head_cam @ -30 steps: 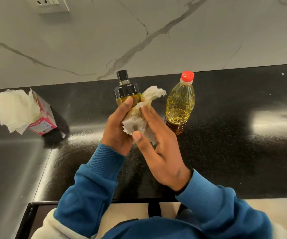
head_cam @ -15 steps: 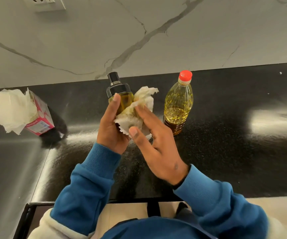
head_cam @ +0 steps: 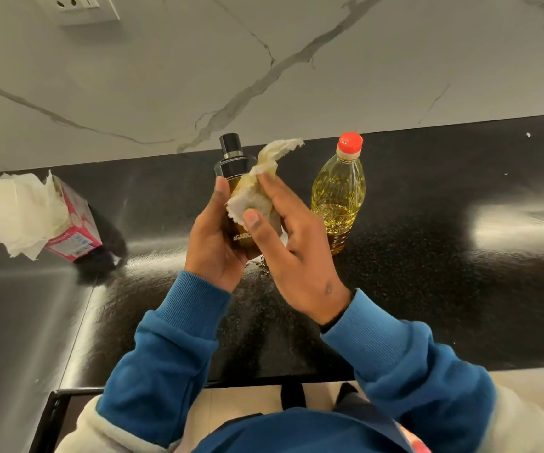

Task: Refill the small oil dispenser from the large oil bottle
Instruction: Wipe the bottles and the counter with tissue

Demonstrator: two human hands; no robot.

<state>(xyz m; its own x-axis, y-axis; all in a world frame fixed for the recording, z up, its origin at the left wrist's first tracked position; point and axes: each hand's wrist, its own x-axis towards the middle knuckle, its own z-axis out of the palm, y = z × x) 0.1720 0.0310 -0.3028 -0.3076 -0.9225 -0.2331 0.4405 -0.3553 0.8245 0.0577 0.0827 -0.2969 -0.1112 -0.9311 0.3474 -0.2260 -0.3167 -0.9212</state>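
Note:
My left hand (head_cam: pixel 213 250) grips the small oil dispenser (head_cam: pixel 235 165), an amber glass bottle with a black cap on, held upright above the black counter. A crumpled white tissue (head_cam: pixel 257 191) is pressed against the dispenser's right side by my right hand (head_cam: pixel 293 253), thumb and fingers wrapped over it. The large oil bottle (head_cam: pixel 337 197), clear plastic with yellow oil and a red cap screwed on, stands upright on the counter just right of my hands.
A pink tissue box (head_cam: pixel 74 220) with white tissues (head_cam: pixel 15 210) spilling out lies at the left on the black counter (head_cam: pixel 444 273). A marble wall (head_cam: pixel 264 60) with a socket (head_cam: pixel 81 8) rises behind. The counter's front edge runs near my body.
My right hand has slid the tissue along the dispenser's side, and the dispenser has turned a little in my left hand. The large bottle has not moved.

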